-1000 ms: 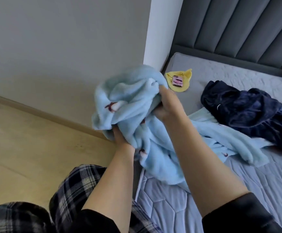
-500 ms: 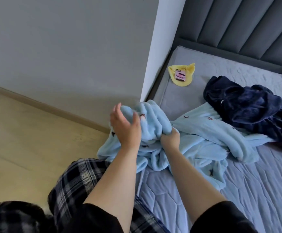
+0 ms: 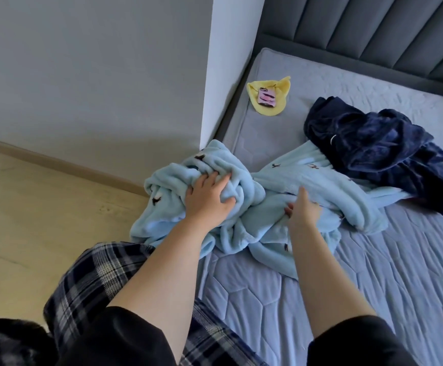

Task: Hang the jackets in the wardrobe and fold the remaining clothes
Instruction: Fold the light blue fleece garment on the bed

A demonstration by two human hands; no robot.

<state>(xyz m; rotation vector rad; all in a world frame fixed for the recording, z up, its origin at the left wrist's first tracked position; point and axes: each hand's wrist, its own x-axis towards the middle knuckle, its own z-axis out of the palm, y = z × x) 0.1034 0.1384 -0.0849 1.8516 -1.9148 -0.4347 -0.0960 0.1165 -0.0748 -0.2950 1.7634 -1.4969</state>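
Currently the crumpled pale-blue fleece garment (image 3: pixel 262 207) lies mid-frame at the edge of the grey quilted bed (image 3: pixel 373 273), part drooping toward the floor. Left hand (image 3: pixel 209 196) clenched in its bunched left portion; right hand (image 3: pixel 303 210) gripping a fold, probably to spread it flat for folding. Dark navy plush garment (image 3: pixel 381 149) waits upper right, overlapping the fleece.

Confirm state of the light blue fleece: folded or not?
Not folded. Light blue fleece lies bunched on the mattress, both hands pressing into it.
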